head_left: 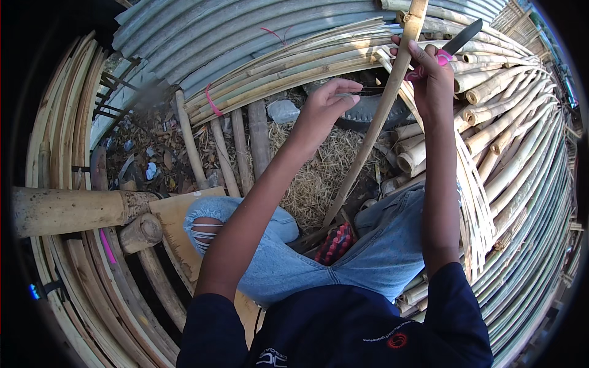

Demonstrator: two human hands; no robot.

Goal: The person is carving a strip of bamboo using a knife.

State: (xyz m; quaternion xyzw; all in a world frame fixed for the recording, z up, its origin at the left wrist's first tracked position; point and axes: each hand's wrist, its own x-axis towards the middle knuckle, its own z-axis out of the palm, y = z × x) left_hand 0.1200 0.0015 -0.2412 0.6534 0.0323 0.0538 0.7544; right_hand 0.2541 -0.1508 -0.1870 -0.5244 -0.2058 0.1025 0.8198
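Note:
My right hand (431,76) is closed around a knife (464,37) with a dark blade and a pink handle. The blade points up and to the right. The same hand holds the upper part of a long split bamboo strip (377,116), its thumb lying against it. The strip slants down to the left, and its lower end reaches between my knees. To the left of the strip and apart from it, my left hand (325,105) is raised with bent fingers and the thumb apart, nothing visible in it. A red and black patterned item (336,244) lies between my thighs.
Bamboo poles (503,122) are stacked on the right, with thin pale strips (475,208) beside my right arm. Tied split bamboo (288,64) lies ahead, before corrugated sheeting (202,34). A thick bamboo pole (73,211) juts in at left. Dry shavings (319,178) cover the ground.

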